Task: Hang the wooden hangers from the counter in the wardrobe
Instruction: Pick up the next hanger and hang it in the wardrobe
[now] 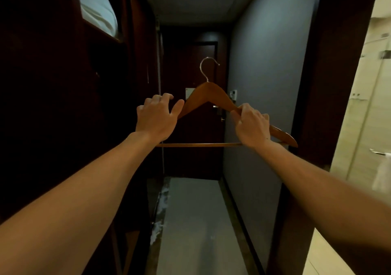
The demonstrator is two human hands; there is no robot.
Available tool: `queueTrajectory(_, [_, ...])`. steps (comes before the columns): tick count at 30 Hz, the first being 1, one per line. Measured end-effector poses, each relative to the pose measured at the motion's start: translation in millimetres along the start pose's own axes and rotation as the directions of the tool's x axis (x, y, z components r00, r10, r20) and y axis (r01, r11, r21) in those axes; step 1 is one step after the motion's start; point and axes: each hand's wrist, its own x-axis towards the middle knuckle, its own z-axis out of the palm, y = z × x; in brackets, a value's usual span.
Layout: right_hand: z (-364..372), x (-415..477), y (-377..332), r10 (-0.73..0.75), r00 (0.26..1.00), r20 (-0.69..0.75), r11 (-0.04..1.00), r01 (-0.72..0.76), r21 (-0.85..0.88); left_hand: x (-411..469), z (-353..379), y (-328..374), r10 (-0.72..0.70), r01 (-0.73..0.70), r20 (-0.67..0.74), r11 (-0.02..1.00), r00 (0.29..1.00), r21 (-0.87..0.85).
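Observation:
A wooden hanger (208, 95) with a metal hook is held upright in front of me at chest height, hook pointing up. My right hand (252, 126) is closed around its right shoulder. My left hand (157, 118) is at its left shoulder, fingers spread and curled, thumb touching the wood but not clasped around it. The dark wardrobe (53, 94) stands along the left; its inside is too dark to make out. The counter is not in view.
A narrow hallway runs ahead to a dark door (194, 109). A grey wall (264, 84) bounds it on the right. White bedding (97, 5) lies on the wardrobe's upper shelf. A bright bathroom with a glass door (370, 105) opens at the far right.

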Motion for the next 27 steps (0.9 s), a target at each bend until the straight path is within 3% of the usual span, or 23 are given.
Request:
queueTrajectory(13, [86, 93, 61, -0.017, 1.0, 0.01, 0.985, 0.015, 0.172, 91, 90, -2, -0.011, 0.012, -0.028, 1.0, 1.0, 0.029])
queueTrajectory(27, [165, 212, 149, -0.114, 0.993, 0.021, 0.967, 0.106, 0.233, 194, 198, 30, -0.072, 0.077, -0.097, 0.996, 0.993, 0.051])
